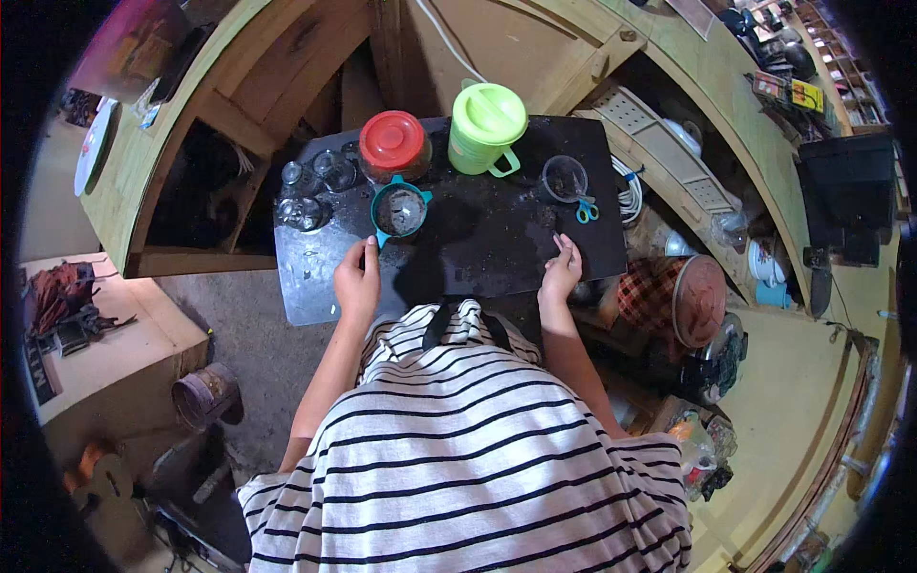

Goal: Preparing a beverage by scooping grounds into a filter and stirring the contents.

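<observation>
My left hand [357, 281] grips the handle of a teal plastic strainer [400, 210]. Grey-brown residue lies in its mesh. Over the right half of the dark tabletop [494, 243], my right hand [561, 271] pinches a thin object, too small to name, near some dark powder. A transparent plastic cup [564, 179] stands beyond that hand, with blue-and-yellow scissors [587, 210] against its near side. Behind the strainer is a jar with a red lid [392, 140]. To its right stands a lime-green lidded pitcher [488, 129]. Several small glass jars [334, 170] are grouped at the table's left.
A wooden counter frame [236, 114] curves around the table's far side. Coiled white cable [630, 190] hangs by the right edge. A lidded container wrapped in checked cloth [655, 294] stands at right, and a purplish bucket [205, 395] on the floor at left.
</observation>
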Tool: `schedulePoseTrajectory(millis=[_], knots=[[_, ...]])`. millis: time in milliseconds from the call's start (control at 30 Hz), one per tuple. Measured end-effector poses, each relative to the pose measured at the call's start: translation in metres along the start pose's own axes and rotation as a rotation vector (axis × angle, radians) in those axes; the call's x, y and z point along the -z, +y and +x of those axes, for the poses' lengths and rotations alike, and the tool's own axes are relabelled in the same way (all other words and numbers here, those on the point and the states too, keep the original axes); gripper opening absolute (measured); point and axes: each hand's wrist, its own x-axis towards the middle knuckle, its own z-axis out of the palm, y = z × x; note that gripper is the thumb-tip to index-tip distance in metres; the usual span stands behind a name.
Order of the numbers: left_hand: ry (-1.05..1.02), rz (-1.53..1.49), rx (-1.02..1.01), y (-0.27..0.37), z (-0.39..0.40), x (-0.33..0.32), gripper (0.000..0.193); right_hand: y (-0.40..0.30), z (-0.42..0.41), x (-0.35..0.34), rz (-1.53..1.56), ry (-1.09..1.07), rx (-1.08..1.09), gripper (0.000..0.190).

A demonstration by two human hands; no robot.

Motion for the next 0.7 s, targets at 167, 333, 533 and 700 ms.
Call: schedulePoseTrajectory(millis=[167, 333, 533, 700], knots=[[0.026, -0.051, -0.023, 0.003, -0.001, -0.004, 0.036, 0.031, 0.017, 0.008, -0.357, 0.068, 0.342, 0.029], [0.041, -0.047, -0.024, -0.001, -0.003, -0.004, 0.035, 0.026, 0.013, 0.012, -0.698, 0.004, 0.734, 0.025], [0.003, -0.001, -0.062, 0.013, -0.008, -0.009, 0.031, -0.002, -0.005, 0.005, -0.22, 0.095, 0.354, 0.028], [-0.225, 0.033, -0.174, 0.06, -0.007, -0.027, 0.028, -0.077, -0.044, -0.019, 0.259, 0.01, 0.063, 0.033]])
